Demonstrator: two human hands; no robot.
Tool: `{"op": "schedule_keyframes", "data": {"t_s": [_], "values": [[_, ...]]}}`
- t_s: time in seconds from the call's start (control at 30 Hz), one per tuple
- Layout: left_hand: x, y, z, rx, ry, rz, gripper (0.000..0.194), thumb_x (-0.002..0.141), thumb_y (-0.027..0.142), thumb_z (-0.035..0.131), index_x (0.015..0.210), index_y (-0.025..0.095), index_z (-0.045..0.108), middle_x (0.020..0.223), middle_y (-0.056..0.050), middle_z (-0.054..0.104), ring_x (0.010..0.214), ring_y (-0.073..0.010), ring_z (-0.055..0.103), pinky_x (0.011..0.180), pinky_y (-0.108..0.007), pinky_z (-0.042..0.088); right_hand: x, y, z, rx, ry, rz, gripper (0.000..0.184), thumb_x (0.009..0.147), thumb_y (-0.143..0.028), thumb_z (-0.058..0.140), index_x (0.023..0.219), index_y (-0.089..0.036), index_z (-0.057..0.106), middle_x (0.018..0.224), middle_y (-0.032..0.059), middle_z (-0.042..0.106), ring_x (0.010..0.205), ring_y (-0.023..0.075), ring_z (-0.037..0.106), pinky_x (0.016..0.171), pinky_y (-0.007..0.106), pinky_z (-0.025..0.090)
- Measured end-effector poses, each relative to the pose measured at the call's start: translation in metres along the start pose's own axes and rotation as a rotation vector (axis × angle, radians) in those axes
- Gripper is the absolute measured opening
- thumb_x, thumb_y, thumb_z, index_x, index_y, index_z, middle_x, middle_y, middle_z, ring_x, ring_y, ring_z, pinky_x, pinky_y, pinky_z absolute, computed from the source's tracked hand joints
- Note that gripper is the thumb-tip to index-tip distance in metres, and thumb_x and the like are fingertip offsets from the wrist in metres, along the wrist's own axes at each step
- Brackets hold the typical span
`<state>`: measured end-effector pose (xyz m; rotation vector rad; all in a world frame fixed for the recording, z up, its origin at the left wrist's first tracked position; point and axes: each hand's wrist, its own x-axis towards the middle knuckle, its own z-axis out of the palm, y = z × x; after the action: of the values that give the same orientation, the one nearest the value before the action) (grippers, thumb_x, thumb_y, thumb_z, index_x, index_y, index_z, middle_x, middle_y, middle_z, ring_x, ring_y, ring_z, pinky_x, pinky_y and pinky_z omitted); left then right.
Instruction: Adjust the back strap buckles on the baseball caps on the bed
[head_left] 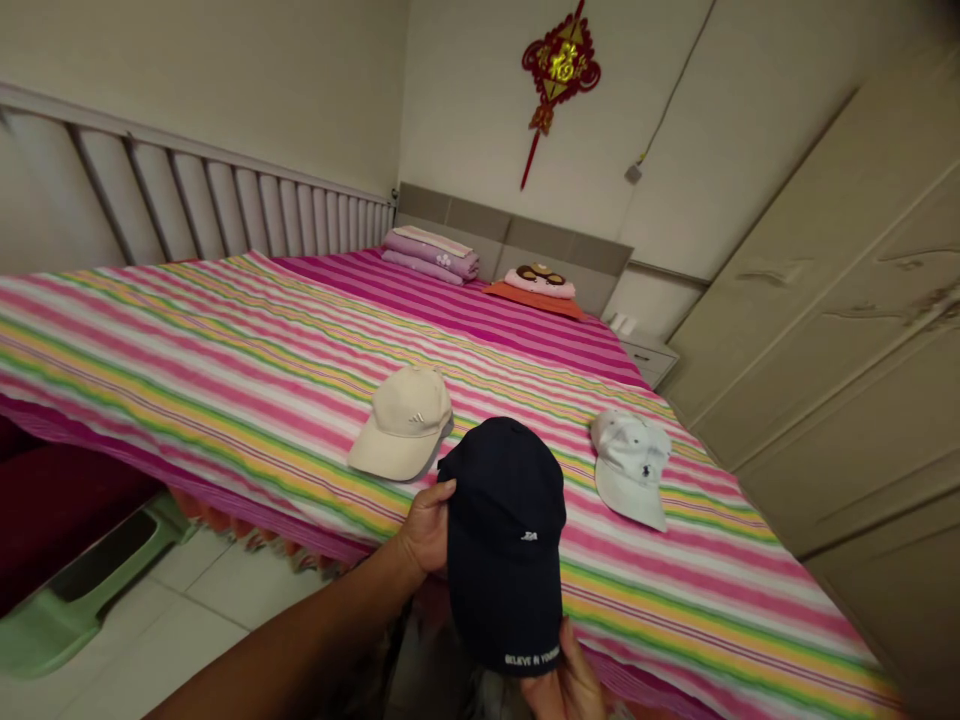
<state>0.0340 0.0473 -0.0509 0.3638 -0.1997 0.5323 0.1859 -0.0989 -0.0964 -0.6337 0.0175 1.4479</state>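
Note:
A dark navy baseball cap (504, 560) with white lettering on its brim is held up over the bed's near edge, brim toward me. My left hand (429, 528) grips its left side, thumb on the outside and fingers hidden behind. At the brim's lower right corner, my right hand (564, 682) pinches the edge. A beige cap (405, 422) lies on the striped sheet just beyond my left hand. Farther right rests a white cap (631, 465) with a small dark emblem, apart from both hands.
The bed (247, 340) has a striped sheet, with folded purple bedding (431, 255) and a pink and orange pile (538, 288) by the headboard (517, 240). A white rail (225, 195) borders the left. A wardrobe (840, 330) stands right; a green stool (82, 600) is lower left.

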Motion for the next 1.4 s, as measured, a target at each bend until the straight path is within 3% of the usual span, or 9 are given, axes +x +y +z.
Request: {"op": "schedule_keyframes", "data": {"t_s": [0.17,0.27,0.4,0.53,0.73,0.83,0.93,1.2,1.4], "values": [[0.002,-0.001,-0.005,-0.003,-0.077,-0.038,0.040,0.079,0.037,0.042,0.103,0.012,0.062,0.103,-0.009,0.064,0.115,-0.0246,0.044,0.103,-0.039,0.014,0.003,-0.002,-0.013,-0.070,-0.025,-0.006,0.037,0.049,-0.031,0.079,0.084,-0.027,0.068,0.093,0.0039,0.069,0.088,0.0192,0.064,0.096,0.038,0.037],[0.006,-0.002,-0.002,0.006,-0.098,0.032,0.042,0.081,0.038,0.036,0.107,0.014,0.060,0.112,-0.009,0.059,0.119,-0.0241,0.039,0.103,-0.039,0.011,0.005,-0.007,-0.013,-0.093,-0.032,-0.043,0.037,0.051,-0.032,0.078,0.085,-0.025,0.068,0.095,0.0057,0.068,0.091,0.0209,0.063,0.095,0.041,0.037],[0.009,-0.002,0.002,0.031,0.021,0.148,0.042,0.080,0.035,0.040,0.115,0.017,0.053,0.120,-0.009,0.053,0.120,-0.0240,0.037,0.102,-0.039,0.015,0.009,-0.018,-0.003,-0.116,-0.044,-0.080,0.036,0.053,-0.031,0.077,0.087,-0.024,0.068,0.097,0.0068,0.068,0.093,0.0216,0.062,0.096,0.042,0.035],[-0.005,0.000,-0.017,0.022,0.146,0.120,0.037,0.078,0.033,0.043,0.109,0.017,0.056,0.115,-0.009,0.055,0.113,-0.0225,0.043,0.096,-0.038,0.026,0.021,-0.039,0.012,-0.176,-0.097,-0.117,0.034,0.058,-0.033,0.074,0.090,-0.023,0.067,0.097,0.0066,0.068,0.099,0.0206,0.058,0.097,0.040,0.035],[-0.049,0.003,-0.063,0.062,0.243,0.024,0.044,0.076,0.038,0.046,0.115,0.018,0.053,0.126,-0.009,0.047,0.119,-0.0237,0.037,0.099,-0.040,0.021,0.075,-0.096,0.059,-0.217,-0.046,-0.278,0.023,0.066,-0.021,0.069,0.088,-0.019,0.066,0.084,0.0035,0.072,0.079,0.0136,0.064,0.073,0.026,0.050],[-0.070,0.003,-0.075,0.115,0.299,-0.049,0.043,0.076,0.039,0.047,0.114,0.021,0.054,0.124,-0.008,0.049,0.115,-0.0234,0.042,0.097,-0.040,0.023,0.111,-0.126,0.086,-0.202,-0.046,-0.329,0.017,0.073,-0.015,0.062,0.088,-0.020,0.064,0.076,-0.0018,0.071,0.063,0.0078,0.062,0.051,0.016,0.048],[-0.084,0.001,-0.082,0.154,0.344,-0.081,0.045,0.074,0.039,0.050,0.115,0.022,0.054,0.122,-0.009,0.051,0.112,-0.0247,0.045,0.096,-0.041,0.025,0.145,-0.144,0.098,-0.197,-0.008,-0.361,0.010,0.079,-0.015,0.055,0.086,-0.020,0.062,0.070,-0.0045,0.068,0.052,0.0051,0.057,0.045,0.015,0.044],[-0.097,-0.005,-0.083,0.174,0.412,-0.086,0.038,0.075,0.035,0.049,0.108,0.020,0.060,0.116,-0.009,0.056,0.109,-0.0257,0.047,0.095,-0.041,0.027,0.197,-0.128,0.047,-0.371,0.334,-0.296,0.015,0.084,-0.024,0.049,0.092,-0.012,0.054,0.078,-0.0001,0.057,0.056,0.0074,0.054,0.047,0.021,0.046],[-0.095,-0.003,-0.074,0.199,0.444,-0.088,0.035,0.078,0.032,0.047,0.107,0.020,0.060,0.112,-0.009,0.058,0.105,-0.0253,0.050,0.095,-0.042,0.027,0.198,-0.117,0.039,-0.647,0.394,-0.339,0.021,0.084,-0.030,0.047,0.077,-0.012,0.055,0.063,-0.0032,0.056,0.049,0.0072,0.052,0.048,0.022,0.045]]}}
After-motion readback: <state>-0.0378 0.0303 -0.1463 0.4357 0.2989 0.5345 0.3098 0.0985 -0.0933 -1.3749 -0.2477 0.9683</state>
